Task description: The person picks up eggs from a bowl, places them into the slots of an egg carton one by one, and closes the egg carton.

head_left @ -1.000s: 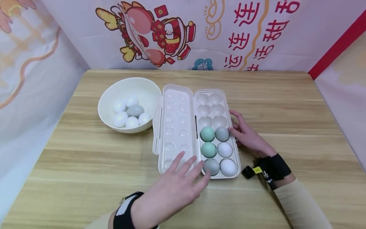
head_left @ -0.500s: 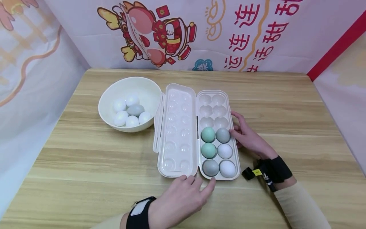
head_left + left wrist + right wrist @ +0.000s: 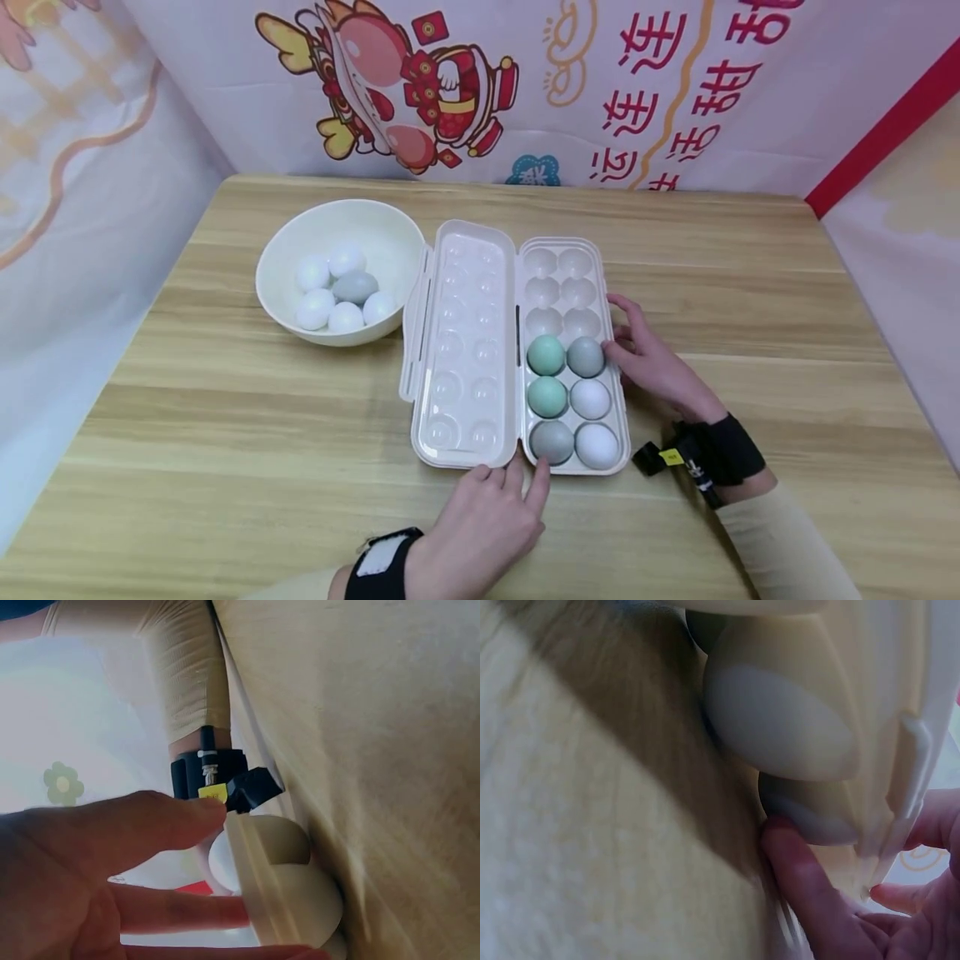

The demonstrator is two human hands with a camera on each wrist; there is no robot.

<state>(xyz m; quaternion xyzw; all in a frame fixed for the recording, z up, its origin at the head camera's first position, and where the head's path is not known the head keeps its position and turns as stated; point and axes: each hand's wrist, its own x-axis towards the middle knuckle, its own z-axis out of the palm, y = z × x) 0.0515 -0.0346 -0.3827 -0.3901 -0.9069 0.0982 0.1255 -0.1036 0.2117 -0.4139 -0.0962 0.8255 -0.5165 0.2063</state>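
An egg carton [image 3: 467, 367] lies unfolded, its lid half on the left. Its right half, the tray [image 3: 542, 292], has two green eggs [image 3: 547, 377], two grey eggs [image 3: 586, 357] and two white eggs [image 3: 591, 399] in the nearer cups. My right hand [image 3: 660, 367] grips the tray's right side, thumb at the rim beside a grey egg; in the right wrist view a finger [image 3: 799, 866] reaches under the cups. At the near edge, by the hinge, my left hand [image 3: 483, 521] touches the carton with extended fingers and holds no egg.
A cream bowl [image 3: 390, 237] with several white eggs [image 3: 315, 309] and one grey egg [image 3: 355, 287] stands left of the lid, right up against its clasp flap [image 3: 412, 346]. A printed cloth [image 3: 225, 92] hangs behind the wooden table [image 3: 225, 433].
My left hand has come down and back from over the lid and tray to the carton's near edge. The carton has shifted slightly; my right hand keeps its grip.
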